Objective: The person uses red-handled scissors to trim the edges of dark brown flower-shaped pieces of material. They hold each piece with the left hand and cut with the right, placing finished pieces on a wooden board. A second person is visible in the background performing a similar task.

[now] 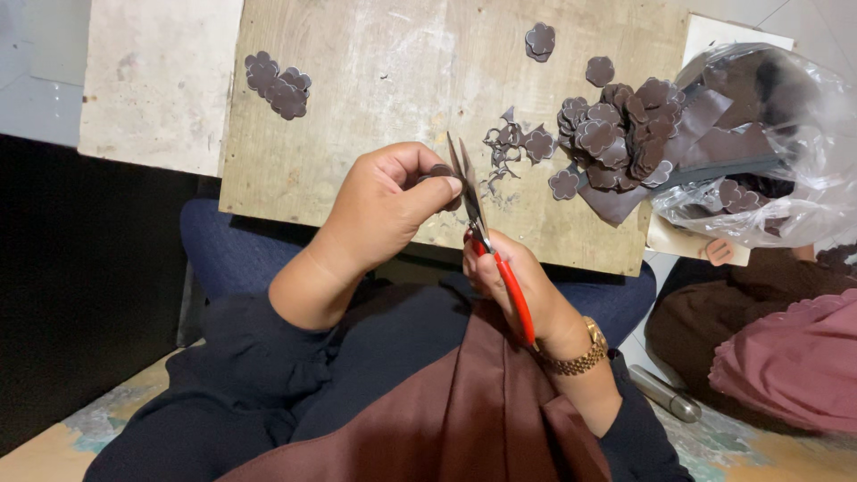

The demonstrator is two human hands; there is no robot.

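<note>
Down in the lap, dark sleeves and a brown cloth (464,402) fill the bottom of the view, and a gold watch (578,353) sits on the right wrist. Just above, the right hand (504,272) grips the red-handled scissors (486,236), fingers curled tight through the handles. The blades run up and slightly left from that hand, long axis nearly upright in the view, tips pointing away from the body. And there is the left hand (384,210), thumb and fingers pressed together, pinching a small dark piece (440,171) right at the blades. The piece lies left of the steel, touching it, so the left hand is the nearer one to the piece and the scissors meet it from the right. Whether the blades are parted or closed on it, I cannot tell.

Beyond the hands lies a worn board (375,71). On it, near the blade tips, small scraps (504,147). Right of those, a heap of flower-shaped cutouts (616,134). A smaller cluster (278,85) sits far left, well apart. At the right edge, a clear plastic bag (768,143) of dark sheet material.
</note>
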